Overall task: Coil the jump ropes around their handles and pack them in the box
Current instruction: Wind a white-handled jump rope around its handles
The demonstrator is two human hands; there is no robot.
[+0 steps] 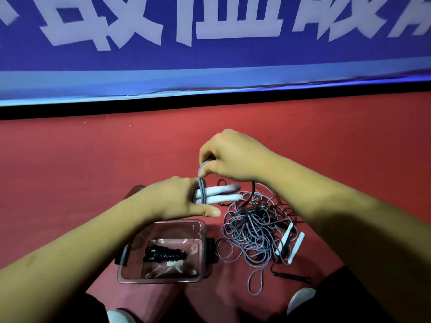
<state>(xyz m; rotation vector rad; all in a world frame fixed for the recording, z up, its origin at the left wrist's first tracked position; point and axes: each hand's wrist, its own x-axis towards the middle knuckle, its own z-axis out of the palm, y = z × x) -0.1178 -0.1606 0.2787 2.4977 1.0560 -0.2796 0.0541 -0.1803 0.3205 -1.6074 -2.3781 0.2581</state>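
The left hand [177, 201] grips the paired pale handles [221, 194] just beyond the clear box [161, 222]. The right hand [231, 157] pinches the grey rope [201, 180] looped over them. That rope trails into the tangled pile [251, 229] at right, so a snag could loosen the wraps.

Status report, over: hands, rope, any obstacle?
Left hand holds white handles. Right hand pinches grey rope above them. Box open, black coil inside. Tangled pile beside box.

the left hand [177, 199] and right hand [233, 157] are bare, and so are both arms [70, 252]. the person wears black trousers [331, 304] and pale grey shoes [300, 299]
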